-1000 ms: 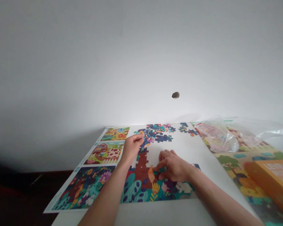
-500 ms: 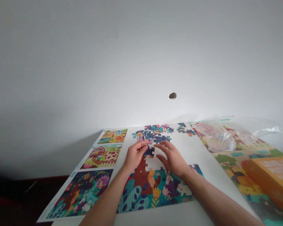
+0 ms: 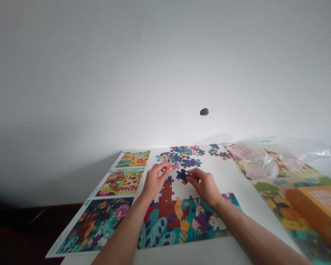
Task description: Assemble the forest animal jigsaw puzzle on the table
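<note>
Here, at lower middle, the right hand [image 3: 203, 182] is pinching a dark puzzle piece [image 3: 182, 177]; the left hand's [image 3: 155, 180] grip, I cannot tell.

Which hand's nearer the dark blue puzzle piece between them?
Right. The right hand holds the dark blue piece by its right edge; the left hand is apart, to its left.

I face a plain pale wall [image 3: 165, 66], dimmer toward the left, with a ragged dark hole [image 3: 204, 112]; my white table [image 3: 198, 252] stands against it, deep shadow [image 3: 13, 232] lying low on the left.
</note>
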### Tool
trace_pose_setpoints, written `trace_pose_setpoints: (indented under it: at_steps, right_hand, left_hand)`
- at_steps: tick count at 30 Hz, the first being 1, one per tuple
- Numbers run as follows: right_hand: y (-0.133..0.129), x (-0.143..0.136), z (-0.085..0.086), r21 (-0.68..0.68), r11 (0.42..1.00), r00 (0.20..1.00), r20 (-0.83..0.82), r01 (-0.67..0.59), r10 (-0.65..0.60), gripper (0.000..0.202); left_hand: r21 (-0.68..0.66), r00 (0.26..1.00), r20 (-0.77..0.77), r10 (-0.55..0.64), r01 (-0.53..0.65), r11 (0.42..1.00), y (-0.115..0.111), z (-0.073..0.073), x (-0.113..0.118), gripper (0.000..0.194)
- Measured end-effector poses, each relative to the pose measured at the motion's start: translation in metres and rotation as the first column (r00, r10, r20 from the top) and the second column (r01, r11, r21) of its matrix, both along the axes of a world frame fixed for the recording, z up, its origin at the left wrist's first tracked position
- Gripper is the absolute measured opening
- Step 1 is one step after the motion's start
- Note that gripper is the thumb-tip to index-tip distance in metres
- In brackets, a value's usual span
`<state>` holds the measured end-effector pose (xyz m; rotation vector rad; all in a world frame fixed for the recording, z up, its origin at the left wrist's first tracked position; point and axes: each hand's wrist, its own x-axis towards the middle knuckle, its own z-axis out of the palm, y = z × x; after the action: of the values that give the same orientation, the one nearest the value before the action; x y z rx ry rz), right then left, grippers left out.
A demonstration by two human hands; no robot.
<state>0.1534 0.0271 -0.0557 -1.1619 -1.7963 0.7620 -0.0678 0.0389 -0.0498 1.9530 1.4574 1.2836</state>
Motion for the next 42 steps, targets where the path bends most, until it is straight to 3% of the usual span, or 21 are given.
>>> trace_pose_setpoints:
  at_steps: [4,6,15,19,24,28,33,36,40,42]
  right_hand:
    - [-0.003,-0.002,0.004,-0.012,0.999,0.998,0.017,-0.053,0.053,0.021]
    - [-0.004,-0.003,0.005,0.000,0.996,0.996,0.028,-0.086,0.086,0.022]
    - [-0.001,0.000,-0.001,0.067,0.986,0.986,0.076,-0.151,0.146,0.035]
    - [-0.002,0.000,-0.001,0.110,0.974,0.977,0.103,-0.196,0.185,0.039]
    - [-0.003,-0.002,0.004,0.112,0.969,0.973,0.101,-0.219,0.208,0.027]
    - [-0.002,-0.004,0.004,0.056,0.987,0.988,-0.026,-0.149,0.151,0.014]
    - [0.001,-0.007,-0.003,-0.144,0.983,0.957,-0.282,-0.116,0.071,0.011]
    - [0.002,-0.006,-0.005,-0.193,0.976,0.977,-0.206,-0.097,0.056,0.013]
    - [0.002,-0.002,-0.005,0.040,0.996,0.994,0.069,-0.084,0.081,0.004]
    - [0.002,0.000,-0.005,0.168,0.976,0.983,0.147,-0.136,0.111,0.014]
  left_hand:
    - [-0.013,0.981,-0.053,-0.185,0.184,0.983,-0.004,0.001,0.008,0.031]
    - [-0.022,0.976,-0.056,-0.212,0.211,0.977,-0.005,0.001,0.011,0.030]
    - [0.050,0.971,-0.168,-0.170,0.181,0.982,0.000,-0.002,0.004,0.026]
    - [0.005,0.986,-0.120,-0.116,0.118,0.993,-0.002,-0.004,0.010,0.032]
    - [-0.021,0.989,-0.080,-0.123,0.121,0.992,-0.005,-0.004,0.016,0.028]
    - [-0.041,0.988,-0.062,-0.145,0.142,0.989,-0.006,-0.002,0.017,0.026]
    - [-0.136,0.989,0.003,-0.151,0.150,0.979,-0.001,-0.004,0.011,0.021]
    - [-0.144,0.988,0.015,-0.153,0.154,0.978,0.002,-0.007,0.007,0.017]
    - [-0.104,0.991,-0.059,-0.124,0.118,0.988,0.005,-0.010,0.005,0.020]
    - [-0.080,0.989,-0.119,-0.090,0.081,0.993,0.005,-0.012,0.004,0.019]
